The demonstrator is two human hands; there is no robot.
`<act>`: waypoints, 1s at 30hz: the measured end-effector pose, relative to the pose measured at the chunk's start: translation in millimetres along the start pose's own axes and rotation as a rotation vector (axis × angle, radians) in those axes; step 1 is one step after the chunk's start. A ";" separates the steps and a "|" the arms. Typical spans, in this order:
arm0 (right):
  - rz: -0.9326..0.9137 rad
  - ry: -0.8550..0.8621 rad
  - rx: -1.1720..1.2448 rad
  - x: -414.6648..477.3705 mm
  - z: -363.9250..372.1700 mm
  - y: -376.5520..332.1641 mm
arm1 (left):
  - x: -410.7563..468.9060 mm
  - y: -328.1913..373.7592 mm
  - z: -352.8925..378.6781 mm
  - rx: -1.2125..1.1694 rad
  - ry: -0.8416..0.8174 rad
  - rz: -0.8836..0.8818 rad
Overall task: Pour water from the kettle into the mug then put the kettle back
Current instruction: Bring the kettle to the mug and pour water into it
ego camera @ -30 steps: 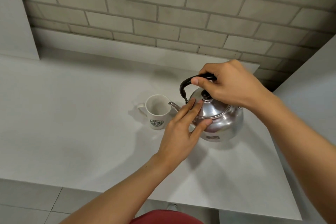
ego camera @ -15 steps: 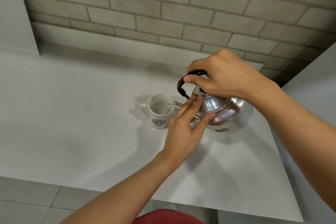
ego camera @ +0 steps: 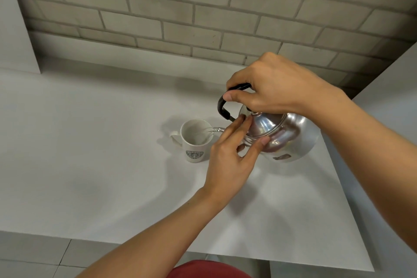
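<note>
A shiny steel kettle (ego camera: 291, 140) with a black handle is tilted to the left, its thin spout over a white mug (ego camera: 195, 142) with a dark round logo. Water runs from the spout into the mug. My right hand (ego camera: 273, 88) grips the black handle from above. My left hand (ego camera: 230, 156) has its fingers spread and pressed against the kettle's lid and left side. The mug stands upright on the white table (ego camera: 90, 153), its handle pointing left.
A brick wall (ego camera: 203, 11) runs behind the table. A pale panel (ego camera: 388, 88) rises at the right, and another pale block (ego camera: 15, 36) at the back left. The table's front edge runs along the bottom, with tiled floor (ego camera: 33, 255) below.
My right hand has lifted and tipped the kettle further to the left, bringing the spout over the mug; water now runs into it. My left hand has stayed on the lid.
</note>
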State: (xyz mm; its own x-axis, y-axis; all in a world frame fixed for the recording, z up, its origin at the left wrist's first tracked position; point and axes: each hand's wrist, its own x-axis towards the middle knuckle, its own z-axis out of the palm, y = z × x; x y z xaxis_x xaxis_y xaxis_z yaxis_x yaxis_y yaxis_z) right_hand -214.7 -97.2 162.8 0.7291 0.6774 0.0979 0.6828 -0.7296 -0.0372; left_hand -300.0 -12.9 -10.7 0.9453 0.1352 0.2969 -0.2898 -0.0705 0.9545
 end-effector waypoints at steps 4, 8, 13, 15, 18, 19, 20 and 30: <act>-0.016 -0.020 -0.005 1.9 -5.6 -2.2 | -0.9 5.0 1.0 -0.032 0.011 0.004; -0.047 -0.021 -0.027 3.1 -8.9 -4.0 | -0.3 6.3 1.4 -0.062 0.015 -0.001; -0.063 -0.027 -0.050 4.2 -10.7 -5.5 | 0.3 6.6 2.1 -0.086 0.020 0.002; -0.059 -0.032 -0.056 4.8 -11.5 -5.1 | 0.7 6.5 3.8 -0.087 0.031 0.011; -0.059 -0.031 -0.071 6.3 -11.8 -5.7 | 1.5 6.6 5.4 -0.079 0.054 0.024; -0.056 -0.036 -0.074 6.7 -12.2 -5.7 | 1.5 6.8 5.9 -0.081 0.063 0.028; -0.050 -0.045 -0.076 7.1 -12.9 -5.3 | 1.4 7.2 6.8 -0.086 0.069 0.030; -0.057 -0.085 -0.094 11.2 -16.1 -5.3 | 0.2 10.9 11.7 -0.100 0.092 0.026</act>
State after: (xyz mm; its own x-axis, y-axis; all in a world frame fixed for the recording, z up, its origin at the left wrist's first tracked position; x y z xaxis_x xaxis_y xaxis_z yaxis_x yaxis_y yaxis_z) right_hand -210.8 -87.3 180.1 0.6934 0.7205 0.0122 0.7187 -0.6927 0.0600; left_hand -301.2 -25.2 -0.6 0.9207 0.2252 0.3187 -0.3321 0.0232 0.9430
